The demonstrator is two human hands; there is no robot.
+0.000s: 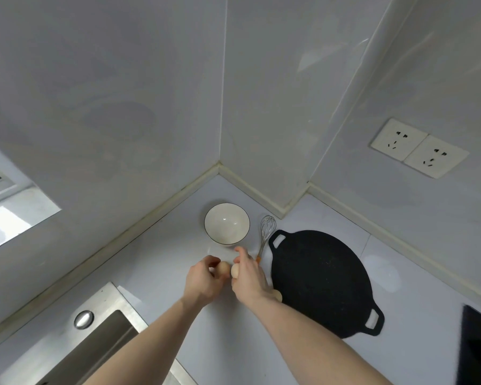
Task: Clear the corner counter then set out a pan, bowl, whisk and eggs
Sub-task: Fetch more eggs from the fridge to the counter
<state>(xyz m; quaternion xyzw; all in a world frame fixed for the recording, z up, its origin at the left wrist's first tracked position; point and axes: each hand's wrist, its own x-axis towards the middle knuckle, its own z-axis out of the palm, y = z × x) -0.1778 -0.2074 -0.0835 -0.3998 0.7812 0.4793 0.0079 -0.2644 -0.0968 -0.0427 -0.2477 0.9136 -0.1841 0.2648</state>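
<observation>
A white bowl (227, 224) with a dark rim stands in the counter's corner. Beside it on the right lies a wire whisk (266, 232), its handle partly hidden behind my right hand. A flat black pan (321, 279) with two loop handles lies to the right. My left hand (202, 282) holds a brown egg (224, 268) in its fingertips just in front of the bowl. My right hand (247, 276) grips a paler egg (234, 271) next to it. A third egg (277, 296) peeks out under my right wrist at the pan's edge.
A steel sink (106, 337) with a round fitting sits at the lower left. Tiled walls close the corner, with a double wall socket (419, 148) on the right. A dark hob edge (478, 345) shows at the lower right.
</observation>
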